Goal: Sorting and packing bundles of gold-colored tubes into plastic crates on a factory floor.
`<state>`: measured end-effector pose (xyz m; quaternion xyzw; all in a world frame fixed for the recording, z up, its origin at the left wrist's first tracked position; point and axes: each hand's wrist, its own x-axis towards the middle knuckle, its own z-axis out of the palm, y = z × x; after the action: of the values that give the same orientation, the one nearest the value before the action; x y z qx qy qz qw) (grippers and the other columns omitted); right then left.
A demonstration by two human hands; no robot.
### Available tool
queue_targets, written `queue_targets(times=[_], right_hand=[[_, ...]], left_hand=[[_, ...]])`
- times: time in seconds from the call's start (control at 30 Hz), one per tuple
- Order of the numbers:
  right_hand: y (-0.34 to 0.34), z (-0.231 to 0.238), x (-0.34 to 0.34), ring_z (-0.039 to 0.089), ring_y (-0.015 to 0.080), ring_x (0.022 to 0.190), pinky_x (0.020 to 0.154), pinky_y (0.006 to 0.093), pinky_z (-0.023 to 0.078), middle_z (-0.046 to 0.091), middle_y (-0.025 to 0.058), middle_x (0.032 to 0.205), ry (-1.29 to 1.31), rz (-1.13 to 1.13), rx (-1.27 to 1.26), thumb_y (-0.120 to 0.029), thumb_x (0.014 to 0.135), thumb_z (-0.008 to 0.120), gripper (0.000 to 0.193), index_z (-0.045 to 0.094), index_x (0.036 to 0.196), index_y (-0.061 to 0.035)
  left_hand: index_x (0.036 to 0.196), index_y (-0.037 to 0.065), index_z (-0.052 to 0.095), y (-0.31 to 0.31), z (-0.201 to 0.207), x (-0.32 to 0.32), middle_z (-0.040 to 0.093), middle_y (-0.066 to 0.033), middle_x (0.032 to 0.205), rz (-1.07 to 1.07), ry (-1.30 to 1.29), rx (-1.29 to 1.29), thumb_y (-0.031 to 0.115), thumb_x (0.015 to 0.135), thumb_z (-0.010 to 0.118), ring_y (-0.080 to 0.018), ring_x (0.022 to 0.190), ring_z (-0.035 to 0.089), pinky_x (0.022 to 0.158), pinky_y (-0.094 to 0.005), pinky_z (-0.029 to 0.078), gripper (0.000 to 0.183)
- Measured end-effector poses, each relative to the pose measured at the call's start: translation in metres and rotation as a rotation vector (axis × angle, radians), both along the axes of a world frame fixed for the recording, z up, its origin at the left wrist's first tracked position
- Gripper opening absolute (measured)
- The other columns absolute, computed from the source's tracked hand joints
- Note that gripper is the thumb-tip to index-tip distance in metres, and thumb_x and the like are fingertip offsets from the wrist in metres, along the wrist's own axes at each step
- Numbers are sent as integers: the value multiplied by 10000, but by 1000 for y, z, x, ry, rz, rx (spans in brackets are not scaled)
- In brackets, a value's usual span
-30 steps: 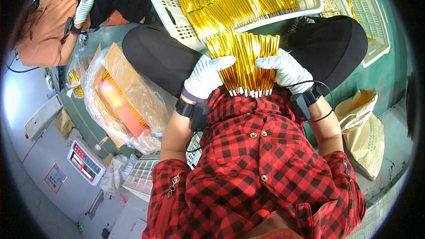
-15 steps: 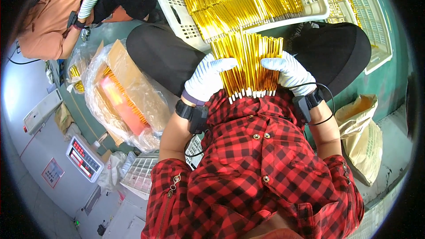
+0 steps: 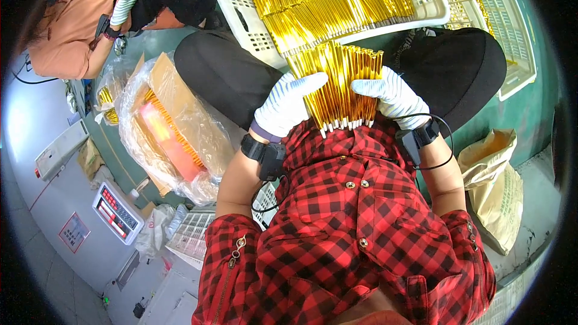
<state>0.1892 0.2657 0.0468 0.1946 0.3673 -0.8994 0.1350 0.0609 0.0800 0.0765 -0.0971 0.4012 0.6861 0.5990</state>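
A bundle of thin gold-coloured rods with pale tips [image 3: 339, 87] is held upright between two hands, just above the lap and against the front of a red-and-black checked shirt [image 3: 349, 229]. The left hand [image 3: 288, 103], in a white knitted glove, is pressed flat against the left side of the bundle, fingers extended along the rods. The right hand [image 3: 392, 96], also in a white knitted glove, is pressed against the right side, its fingers curved over the outer rods. The bundle is thus clasped between both palms; neither hand is closed into a fist. The pale tips of the rods point toward the person's chest, the far ends toward the knees.

A black band with a small device [image 3: 265, 153] is worn on the left wrist, and a similar black band [image 3: 421, 138] with a thin cable on the right wrist.

Beyond the knees, a white perforated plastic crate [image 3: 241, 0] is seen, filled with further gold rods lying in rows [image 3: 331, 0]. A cardboard box wrapped in clear plastic film [image 3: 174, 132] lies to the left of the lap. A crumpled brown paper sack [image 3: 494, 186] lies to the right. At the upper left corner, another person's striped-gloved hand [image 3: 125, 5] is seen holding gold rods.
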Motion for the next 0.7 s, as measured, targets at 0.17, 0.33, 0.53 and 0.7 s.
queue_targets(times=[0.17,0.33,0.53,0.7], right_hand=[[-3,-4,-1,624,131,951,875,303,481,681,26,1046,-6,4,17,-212,872,690,351,639,1164,-23],[-2,-8,1,608,110,914,860,289,473,676,5,1008,-24,6,75,-241,878,685,343,644,1146,-30],[-2,-5,-1,603,100,927,864,284,463,678,7,1035,25,27,178,-288,886,668,384,637,1166,-28],[0,-4,-3,602,100,944,874,288,460,677,11,1053,28,61,151,-283,885,672,394,630,1186,-31]], left_hand=[[1207,19,589,7,-8,9,644,-45,1123,35,176,-45,59,905,617,-142,1007,609,886,-286,489,306],[1203,12,590,3,-17,6,654,-56,1113,-6,132,-63,71,919,590,-155,1006,628,872,-294,507,289],[1193,31,598,-24,-34,0,666,-96,1110,-249,722,-65,26,892,572,-200,1015,646,885,-325,518,303],[1123,83,640,-20,-17,-8,681,-169,1014,-461,1461,-98,-18,742,633,-320,906,665,796,-348,537,395]])
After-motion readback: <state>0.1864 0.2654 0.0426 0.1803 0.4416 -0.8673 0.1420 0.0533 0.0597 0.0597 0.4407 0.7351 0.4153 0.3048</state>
